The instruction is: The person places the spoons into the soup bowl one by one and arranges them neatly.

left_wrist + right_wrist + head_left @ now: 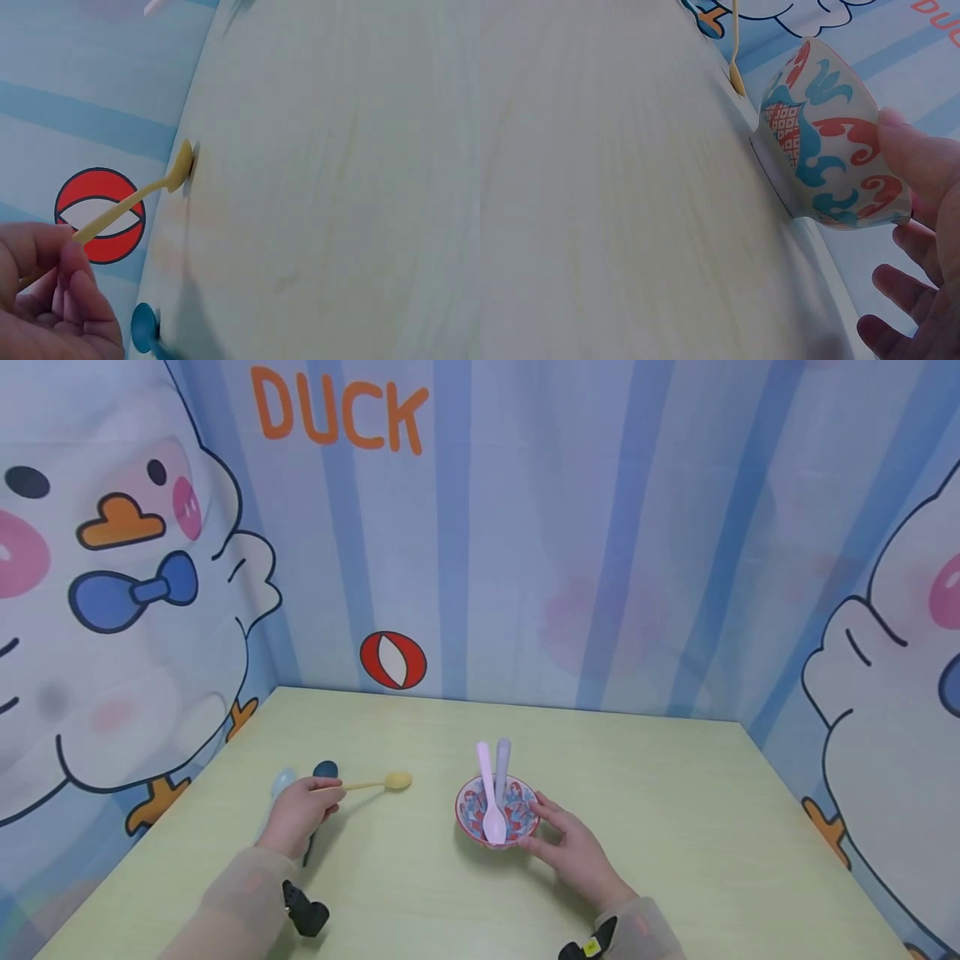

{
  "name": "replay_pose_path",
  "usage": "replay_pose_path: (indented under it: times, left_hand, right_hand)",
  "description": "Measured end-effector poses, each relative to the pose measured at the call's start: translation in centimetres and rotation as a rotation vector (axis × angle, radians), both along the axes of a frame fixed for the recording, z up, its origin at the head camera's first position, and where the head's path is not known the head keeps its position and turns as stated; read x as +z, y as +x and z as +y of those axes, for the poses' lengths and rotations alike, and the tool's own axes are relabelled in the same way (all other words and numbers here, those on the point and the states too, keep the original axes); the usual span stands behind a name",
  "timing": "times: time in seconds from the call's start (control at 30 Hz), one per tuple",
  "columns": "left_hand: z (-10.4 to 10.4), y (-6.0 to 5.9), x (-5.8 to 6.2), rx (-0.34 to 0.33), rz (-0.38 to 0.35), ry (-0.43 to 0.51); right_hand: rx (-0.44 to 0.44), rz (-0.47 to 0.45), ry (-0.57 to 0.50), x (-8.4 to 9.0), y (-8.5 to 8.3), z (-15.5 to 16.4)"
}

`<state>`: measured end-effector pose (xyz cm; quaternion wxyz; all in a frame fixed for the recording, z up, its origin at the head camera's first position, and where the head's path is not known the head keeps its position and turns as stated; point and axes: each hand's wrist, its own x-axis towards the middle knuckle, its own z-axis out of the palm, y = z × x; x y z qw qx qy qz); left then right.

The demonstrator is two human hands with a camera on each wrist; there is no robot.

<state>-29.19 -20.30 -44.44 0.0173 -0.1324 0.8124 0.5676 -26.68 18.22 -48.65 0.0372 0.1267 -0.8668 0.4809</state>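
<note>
My left hand [324, 799] pinches the handle of a yellow spoon [372, 784] between thumb and fingers; the spoon's head rests on the table, pointing right. In the left wrist view the fingers [64, 259] grip the yellow spoon [146, 193] at its handle end. A patterned red-and-blue bowl [517, 806] stands mid-table with a pink spoon [489, 793] and a grey spoon [502, 758] in it. My right hand [538, 823] rests against the bowl's right side. In the right wrist view its thumb [922, 161] touches the bowl [821, 135], while the other fingers stay loose and apart from it.
A light blue spoon [282, 780] and a dark teal spoon [326, 769] lie on the table just behind my left hand; the teal spoon [144, 327] also shows in the left wrist view. The pale green table [675, 827] is walled by duck-print panels on three sides.
</note>
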Motion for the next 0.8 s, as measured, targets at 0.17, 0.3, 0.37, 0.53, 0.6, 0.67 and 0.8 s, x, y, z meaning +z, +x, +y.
replay_pose_path:
  times: [0.17, 0.3, 0.37, 0.53, 0.6, 0.67, 0.8]
  left_hand:
    - [0.3, -0.2, -0.7, 0.087, 0.012, 0.189]
    - [0.6, -0.3, -1.0, 0.126, 0.012, 0.3]
    - [0.7, -0.5, -1.2, 0.15, 0.005, 0.363]
    - [1.1, -0.9, -1.3, 0.182, -0.015, 0.491]
    - [1.1, -0.8, -1.3, 0.188, -0.016, 0.52]
    - [1.2, -0.8, -1.3, 0.196, -0.013, 0.546]
    - [1.2, -0.9, -1.1, 0.205, 0.003, 0.584]
  right_hand:
    - [-0.003, -0.001, 0.004, -0.1, -0.1, 0.1]
    - [0.001, 0.001, 0.002, -0.1, 0.0, 0.1]
    - [0.001, 0.004, 0.001, -0.1, 0.0, 0.1]
    - [0.003, 0.012, 0.0, -0.1, 0.0, 0.1]
    - [0.004, 0.013, -0.001, -0.1, 0.0, 0.1]
    - [0.003, 0.013, 0.002, 0.0, 0.0, 0.1]
    - [0.0, 0.008, 0.002, 0.0, 0.0, 0.1]
